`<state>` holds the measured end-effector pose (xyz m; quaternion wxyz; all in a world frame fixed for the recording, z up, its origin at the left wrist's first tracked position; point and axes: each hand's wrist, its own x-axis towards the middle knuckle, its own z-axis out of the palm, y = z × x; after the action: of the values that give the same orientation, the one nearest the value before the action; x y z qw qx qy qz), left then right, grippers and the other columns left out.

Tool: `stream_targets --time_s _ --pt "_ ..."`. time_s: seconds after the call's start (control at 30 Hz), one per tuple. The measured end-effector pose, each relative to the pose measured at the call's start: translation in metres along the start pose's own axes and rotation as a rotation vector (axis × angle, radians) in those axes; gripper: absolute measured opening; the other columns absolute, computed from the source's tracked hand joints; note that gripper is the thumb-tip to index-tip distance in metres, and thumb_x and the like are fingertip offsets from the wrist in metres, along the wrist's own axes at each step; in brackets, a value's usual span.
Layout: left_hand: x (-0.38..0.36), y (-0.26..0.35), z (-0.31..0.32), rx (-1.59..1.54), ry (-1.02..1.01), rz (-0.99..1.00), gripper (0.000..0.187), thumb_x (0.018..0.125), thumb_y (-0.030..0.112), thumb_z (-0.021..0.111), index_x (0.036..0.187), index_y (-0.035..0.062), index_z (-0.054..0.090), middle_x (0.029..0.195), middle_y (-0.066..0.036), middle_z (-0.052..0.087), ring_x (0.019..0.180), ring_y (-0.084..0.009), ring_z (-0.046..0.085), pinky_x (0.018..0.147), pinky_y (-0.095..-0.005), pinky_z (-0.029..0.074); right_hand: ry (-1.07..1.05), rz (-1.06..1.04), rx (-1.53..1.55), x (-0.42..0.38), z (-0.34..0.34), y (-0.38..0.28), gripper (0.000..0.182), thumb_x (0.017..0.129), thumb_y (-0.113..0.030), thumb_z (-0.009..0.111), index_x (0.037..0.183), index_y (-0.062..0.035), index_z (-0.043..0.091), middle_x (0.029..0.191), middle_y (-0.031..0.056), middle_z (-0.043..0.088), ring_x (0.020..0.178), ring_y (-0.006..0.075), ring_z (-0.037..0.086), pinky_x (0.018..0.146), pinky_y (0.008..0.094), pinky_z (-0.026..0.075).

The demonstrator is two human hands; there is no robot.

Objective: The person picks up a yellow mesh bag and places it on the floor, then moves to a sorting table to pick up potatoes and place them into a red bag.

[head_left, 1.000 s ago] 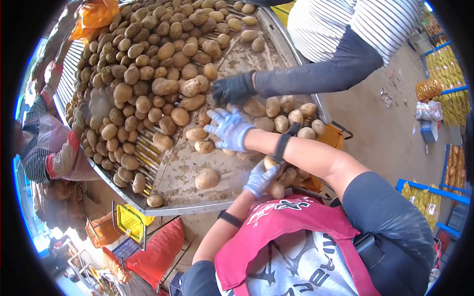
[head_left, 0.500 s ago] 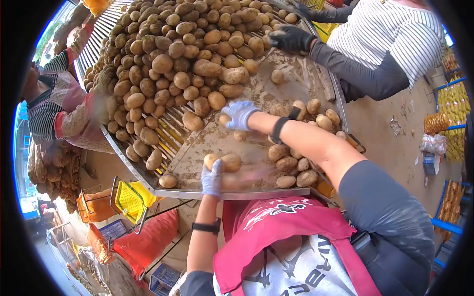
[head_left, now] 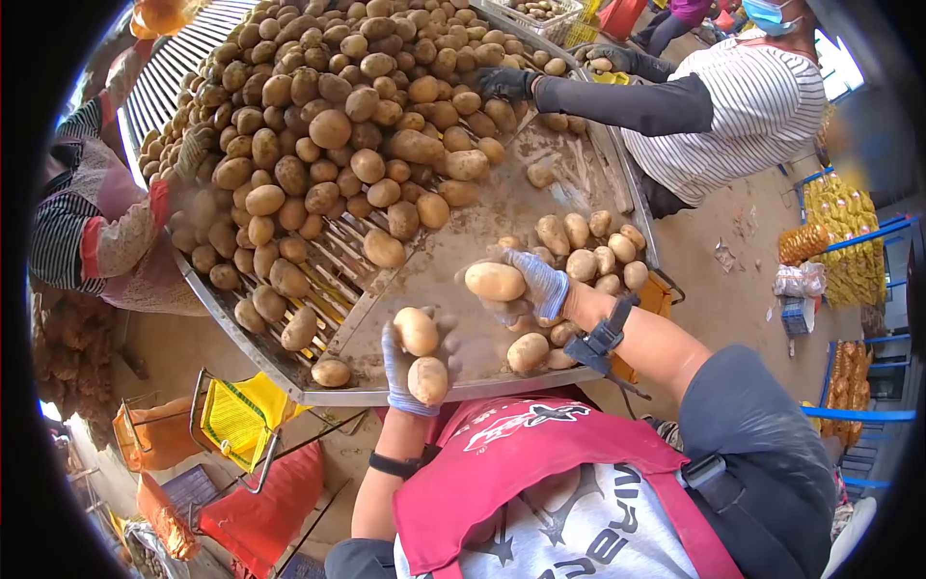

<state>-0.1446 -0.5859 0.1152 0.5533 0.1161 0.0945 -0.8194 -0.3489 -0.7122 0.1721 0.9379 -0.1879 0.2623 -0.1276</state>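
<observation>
Nearest the camera, a red apron (head_left: 540,454) over a grey printed shirt fills the bottom of the view; its lower part is cut off by the frame edge. Just above the apron, the left hand (head_left: 410,362), in a thin pale-blue glove, is closed around two potatoes (head_left: 422,355), one round and stacked above the other, both smooth and tan; the fingers are mostly hidden behind them. It sits over the near rim of the desk (head_left: 463,251), a dirt-smeared sheet-metal sorting surface. To the right of that hand, the right hand (head_left: 526,285), gloved the same, curls around one long oval potato (head_left: 495,281) raised above the desk; a black strap wraps the wrist. Right of this hand, a loose cluster (head_left: 588,246) of potatoes lies against the desk's right rim, partly hidden by the forearm. Left of the desk's bare metal, a grid of yellowish rollers (head_left: 333,261) shows between tubers. Beyond, a dense heap (head_left: 338,106) of dusty brown potatoes covers the far half of the desk. At the heap's right edge a co-worker's black-gloved hand (head_left: 502,82) rests on it, the sleeve dark, the shirt striped. At the heap's left edge another person's sleeve (head_left: 116,236) is blurred. Below the desk's near left corner hangs a yellow mesh crate (head_left: 236,415), with a red sack (head_left: 260,497) half cut off.
</observation>
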Motion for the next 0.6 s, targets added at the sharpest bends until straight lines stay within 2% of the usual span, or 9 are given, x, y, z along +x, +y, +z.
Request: stream_targets --time_s 0.03,0.13,0.17,0.2,0.33,0.47,0.53,0.57,0.6 --pt "-0.005 0.005 0.019 -0.034 0.067 0.052 0.062 0.081 0.064 0.047 0.117 0.0139 0.053 0.119 -0.014 0.056 0.095 -0.0289 0.057 0.072 -0.0461 0.052 0.312 0.0 -0.185 0.012 0.0 0.008 0.04 0.093 -0.045 0.043 0.104 -0.0089 0.057 0.07 0.0097 0.058 0.056 0.0227 0.057 0.047 0.0347 0.045" --pt "-0.02 0.007 0.036 0.044 0.242 0.213 0.062 0.08 0.066 0.046 0.11 0.0121 0.056 0.115 -0.014 0.056 0.091 -0.0319 0.057 0.066 -0.0431 0.05 0.355 -0.775 -1.831 0.061 0.004 0.046 0.05 0.093 -0.051 0.035 0.104 -0.0073 0.056 0.071 0.0147 0.061 0.067 0.0332 0.062 0.059 0.0417 0.049" --pt "-0.021 0.009 0.005 -0.033 0.1 0.175 0.062 0.079 0.066 0.048 0.108 0.0107 0.056 0.11 -0.013 0.057 0.092 -0.0309 0.057 0.07 -0.0422 0.051 0.514 -0.142 -1.724 0.05 0.075 0.038 0.049 0.092 -0.05 0.036 0.106 -0.007 0.055 0.084 0.0177 0.063 0.084 0.0382 0.062 0.073 0.0444 0.049" --pt "-0.026 0.012 0.012 -0.013 0.334 0.352 0.06 0.077 0.064 0.054 0.103 0.0099 0.056 0.101 -0.011 0.058 0.086 -0.0283 0.057 0.074 -0.0408 0.05 0.397 -0.122 -1.837 0.052 0.102 0.041 0.056 0.089 -0.053 0.041 0.118 -0.0063 0.05 0.092 0.0208 0.064 0.092 0.0382 0.061 0.079 0.0441 0.048" --pt "-0.096 0.036 0.018 -0.074 0.178 0.475 0.054 0.076 0.058 0.059 0.101 0.0103 0.057 0.105 -0.008 0.059 0.099 -0.0264 0.056 0.088 -0.0427 0.047 0.049 0.062 -1.762 0.073 0.153 0.072 0.083 0.082 -0.055 0.048 0.14 -0.0007 0.022 0.094 0.0283 0.062 0.09 0.0418 0.06 0.081 0.0458 0.046" --pt "-0.154 0.026 -0.008 -0.177 0.222 0.455 0.058 0.078 0.061 0.051 0.106 0.0108 0.058 0.113 -0.008 0.058 0.106 -0.0257 0.054 0.092 -0.0431 0.045 -0.01 0.223 -1.678 0.083 0.165 0.129 0.074 0.082 -0.05 0.052 0.14 -0.0114 0.026 0.106 0.0305 0.057 0.1 0.0445 0.056 0.088 0.0462 0.044" --pt "-0.18 0.028 -0.084 0.519 0.236 0.459 0.063 0.082 0.053 0.056 0.124 0.0095 0.037 0.126 -0.01 0.046 0.115 -0.0267 0.047 0.1 -0.0419 0.037 -0.155 0.009 -1.499 0.094 0.126 0.152 0.075 0.082 -0.051 0.055 0.14 -0.0106 0.028 0.123 0.0268 0.05 0.115 0.0375 0.05 0.096 0.041 0.04" --pt "-0.192 0.027 -0.125 1.101 0.318 0.564 0.064 0.083 0.046 0.06 0.126 0.0087 0.03 0.127 -0.01 0.045 0.115 -0.0259 0.047 0.1 -0.0406 0.037 -0.185 0.357 -1.137 0.094 0.135 0.133 0.075 0.084 -0.052 0.056 0.14 -0.0103 0.031 0.134 0.0196 0.044 0.125 0.0293 0.042 0.1 0.0373 0.036" --pt "-0.188 0.039 -0.113 0.943 0.245 0.499 0.061 0.083 0.046 0.058 0.124 0.0082 0.034 0.124 -0.01 0.048 0.114 -0.0251 0.048 0.099 -0.0403 0.038 -0.25 0.394 -0.988 0.106 0.12 0.136 0.072 0.086 -0.05 0.056 0.14 -0.0086 0.032 0.133 0.0151 0.047 0.123 0.0258 0.044 0.1 0.0353 0.037"
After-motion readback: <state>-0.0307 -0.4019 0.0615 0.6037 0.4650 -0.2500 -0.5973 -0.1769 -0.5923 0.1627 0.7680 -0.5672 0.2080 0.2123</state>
